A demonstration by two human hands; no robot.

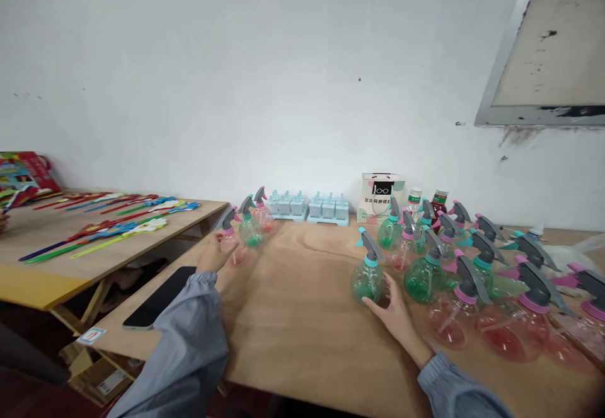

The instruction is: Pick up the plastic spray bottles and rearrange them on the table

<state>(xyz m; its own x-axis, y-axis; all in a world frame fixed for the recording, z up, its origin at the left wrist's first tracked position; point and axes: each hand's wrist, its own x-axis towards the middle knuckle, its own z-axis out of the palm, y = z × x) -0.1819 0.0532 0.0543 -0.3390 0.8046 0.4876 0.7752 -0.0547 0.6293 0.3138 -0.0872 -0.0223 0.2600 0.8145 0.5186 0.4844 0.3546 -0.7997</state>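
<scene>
Teal-collared spray bottle: upright on the worktop, right of centre in the frame, green low in its clear round body.
Right hand: grasping that bottle low on its right side, thumb in front.
Pink-collared spray bottle: left of centre, nearest in a short row of three.
Left hand: fingers against this bottle's upper body; whether they grip or merely touch, I cannot tell.
Round body: probably slippery, so a spread, even hold around its widest part should serve better than a pinch.
Trigger heads: best kept free of the fingers and turned away from neighbouring nozzles, which could snag.
Crowded spray bottles: lower right, heavily overlapping, so an exact count is unsure; the rightmost runs off the frame.
Right fingertips: hidden behind the bottle.
Green and pink colour: liquid or tinted plastic, hard to say.
Black phone: lower left, partly covered by the left sleeve.
Far-left edge: another person's fingers, almost entirely cut off.
</scene>
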